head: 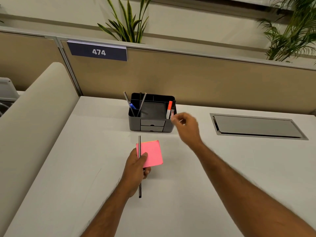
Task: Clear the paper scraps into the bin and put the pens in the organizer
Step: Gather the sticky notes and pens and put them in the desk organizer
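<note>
Left hand (136, 165): clenched around a slim black pen (139, 166) and a pink sticky-note pad (151, 153), both held above the middle of the white desk (68, 168). Pen upright across pad's left edge.

Right hand (185, 127): blurred, fingers loosely curled, nothing seen between them; just beside organizer's right front corner.

Organizer (152, 117): dark grey, near desk's rear edge against the tan partition (205, 79). Left compartments: two slim pens (127, 101) leaning, one blue pen (132, 106). Right compartment: orange marker (169, 109), black marker (173, 109).

Grey cable hatch (256, 126): right rear of desk, well apart. Number plate 474 (99, 52) on partition. Plants (128, 23) behind.
</note>
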